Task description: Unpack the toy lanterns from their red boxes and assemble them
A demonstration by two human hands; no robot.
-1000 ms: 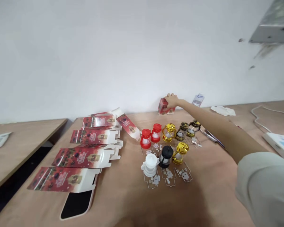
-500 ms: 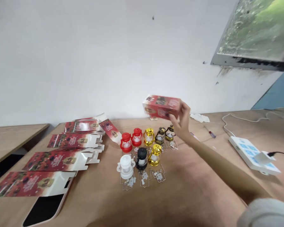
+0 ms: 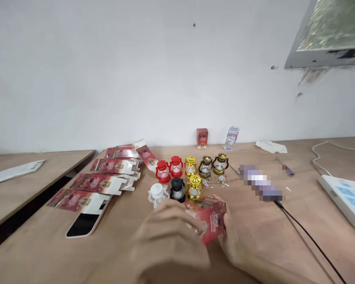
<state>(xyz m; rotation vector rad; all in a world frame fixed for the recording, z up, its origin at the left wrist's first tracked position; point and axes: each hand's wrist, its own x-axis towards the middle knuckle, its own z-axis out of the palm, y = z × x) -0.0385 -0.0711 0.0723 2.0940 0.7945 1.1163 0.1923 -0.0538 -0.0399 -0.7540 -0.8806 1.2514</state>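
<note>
A printed red box (image 3: 213, 221) is low over the front middle of the table, folded into shape and tilted. My right hand (image 3: 229, 232) grips its right end, thumb and fingers closed round it. Over the left end curls my left hand (image 3: 171, 228), blurred by motion, its fingers bent against the box and hiding that end. Just behind stand small lanterns: a white one (image 3: 158, 193), a black one (image 3: 177, 190), gold ones (image 3: 194, 188), red ones (image 3: 162, 172) and bronze ones (image 3: 219, 163).
Flattened red boxes (image 3: 91, 182) lie in an overlapping row at left, partly over a phone (image 3: 84, 225). By the wall stand another red box (image 3: 202, 138) and a bottle (image 3: 231, 138). Wire handles (image 3: 223, 180), a pixelated device (image 3: 262, 182), tissue (image 3: 271, 147) and a power strip (image 3: 346, 197) lie rightward.
The box has come down and nearer from in front of the wall, in my right hand. My left hand has entered view and closed on its left end. The camera view has shifted.
</note>
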